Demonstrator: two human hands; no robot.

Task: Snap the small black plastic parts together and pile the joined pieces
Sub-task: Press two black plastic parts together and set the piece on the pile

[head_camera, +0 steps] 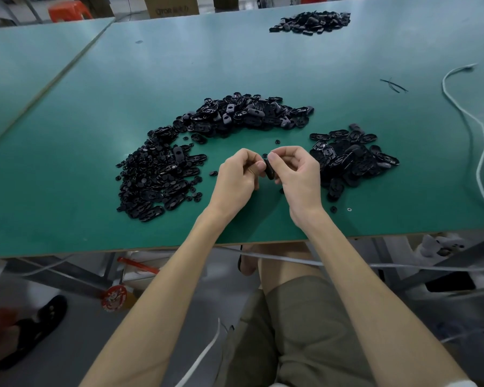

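Note:
My left hand (239, 177) and my right hand (295, 174) meet above the green table (81, 152), both pinching one small black oval plastic part (269, 169) between thumbs and fingers. A long curved heap of loose black parts (196, 141) runs from the left of my hands round behind them. A smaller pile of black oval pieces (349, 157) lies just right of my right hand. Whether the held part is one piece or two joined is hidden by my fingers.
Another heap of black parts (312, 22) lies at the far right of the table. A white cord (475, 129) trails along the right edge. A few stray small discs (333, 209) lie near my hands. Cardboard boxes and a red stool stand beyond the table.

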